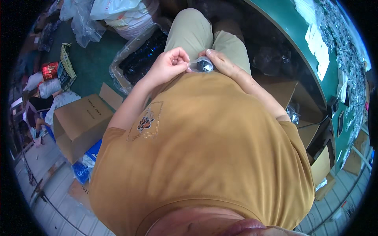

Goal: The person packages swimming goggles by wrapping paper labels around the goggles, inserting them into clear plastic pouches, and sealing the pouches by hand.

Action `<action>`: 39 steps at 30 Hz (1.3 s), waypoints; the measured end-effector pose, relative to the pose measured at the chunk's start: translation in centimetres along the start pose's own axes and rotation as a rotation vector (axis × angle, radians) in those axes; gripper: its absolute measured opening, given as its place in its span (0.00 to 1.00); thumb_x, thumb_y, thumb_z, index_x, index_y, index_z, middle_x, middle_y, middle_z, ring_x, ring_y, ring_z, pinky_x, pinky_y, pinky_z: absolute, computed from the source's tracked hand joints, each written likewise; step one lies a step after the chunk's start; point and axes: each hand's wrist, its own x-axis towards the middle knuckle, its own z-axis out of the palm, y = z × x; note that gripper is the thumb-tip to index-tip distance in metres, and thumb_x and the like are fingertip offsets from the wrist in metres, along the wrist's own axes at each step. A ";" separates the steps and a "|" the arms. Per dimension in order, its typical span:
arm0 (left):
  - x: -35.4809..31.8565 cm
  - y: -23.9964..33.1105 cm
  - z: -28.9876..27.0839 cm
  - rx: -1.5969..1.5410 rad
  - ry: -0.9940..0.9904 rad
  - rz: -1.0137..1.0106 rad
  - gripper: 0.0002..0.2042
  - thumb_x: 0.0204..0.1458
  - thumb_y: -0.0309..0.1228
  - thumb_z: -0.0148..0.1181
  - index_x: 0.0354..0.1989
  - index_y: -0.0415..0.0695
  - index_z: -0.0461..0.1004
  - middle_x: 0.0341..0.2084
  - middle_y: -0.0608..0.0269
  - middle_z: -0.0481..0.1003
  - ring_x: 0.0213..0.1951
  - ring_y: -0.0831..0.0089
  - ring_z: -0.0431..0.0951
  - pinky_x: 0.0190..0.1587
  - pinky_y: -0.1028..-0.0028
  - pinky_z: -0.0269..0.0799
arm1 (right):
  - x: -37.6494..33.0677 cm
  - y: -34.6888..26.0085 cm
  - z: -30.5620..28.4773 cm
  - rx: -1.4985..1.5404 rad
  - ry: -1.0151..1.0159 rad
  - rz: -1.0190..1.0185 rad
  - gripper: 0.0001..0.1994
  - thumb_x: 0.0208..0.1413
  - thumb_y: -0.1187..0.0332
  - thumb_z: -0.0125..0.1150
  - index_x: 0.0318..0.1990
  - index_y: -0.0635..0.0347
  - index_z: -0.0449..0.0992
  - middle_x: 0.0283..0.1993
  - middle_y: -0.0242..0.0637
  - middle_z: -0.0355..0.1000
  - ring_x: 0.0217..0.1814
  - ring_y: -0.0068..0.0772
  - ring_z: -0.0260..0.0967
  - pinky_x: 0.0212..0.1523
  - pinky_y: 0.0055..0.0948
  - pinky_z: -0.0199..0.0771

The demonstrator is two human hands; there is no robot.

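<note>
1. The person sits, looking straight down their own mustard-coloured shirt [204, 153]; both hands meet over the lap, toward twelve o'clock in the view.
2. The left hand [170, 63] has thumb and fingertips pinched shut on the edge of a small clear plastic bag [202, 65] with something dark inside; the right hand [220, 62] cups the bag's far side, fingers curled closed around it.
3. The bag sits between the two hands, just above the shirt's hem and in front of the khaki trousers [197, 31].
4. My reading: the step in hand is working at the bag's mouth, pulling or sealing the rim; I cannot tell which.
5. The next move looks to call for a steady right-hand hold while the left keeps its pinch on the thin film; a slip would let the rim spring back.
6. At ten o'clock lies a large clear sack of dark pieces [138, 59]; at eight o'clock a cardboard box [82, 122]; at two o'clock a green workbench [311, 51].
</note>
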 end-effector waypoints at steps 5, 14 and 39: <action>-0.4 3.9 1.5 0.524 0.070 0.366 0.09 0.55 0.29 0.68 0.42 0.44 0.77 0.51 0.59 0.76 0.55 0.66 0.77 0.56 0.68 0.73 | 0.1 0.1 -0.1 -0.014 0.020 0.007 0.29 0.74 0.47 0.37 0.51 0.65 0.78 0.51 0.46 0.77 0.57 0.37 0.72 0.62 0.34 0.68; 2.6 3.0 3.8 0.924 -0.015 0.774 0.07 0.54 0.33 0.69 0.38 0.44 0.83 0.56 0.55 0.77 0.61 0.55 0.73 0.63 0.60 0.69 | -0.1 0.2 0.4 -0.046 0.134 -0.024 0.29 0.74 0.45 0.40 0.54 0.62 0.78 0.52 0.44 0.77 0.56 0.35 0.72 0.62 0.33 0.68; 3.6 2.9 5.0 1.029 0.142 0.730 0.08 0.51 0.35 0.70 0.35 0.45 0.83 0.56 0.59 0.75 0.61 0.58 0.72 0.63 0.55 0.65 | 0.9 0.7 -0.1 0.075 0.196 0.035 0.30 0.74 0.45 0.38 0.60 0.64 0.75 0.59 0.43 0.76 0.62 0.33 0.71 0.65 0.31 0.67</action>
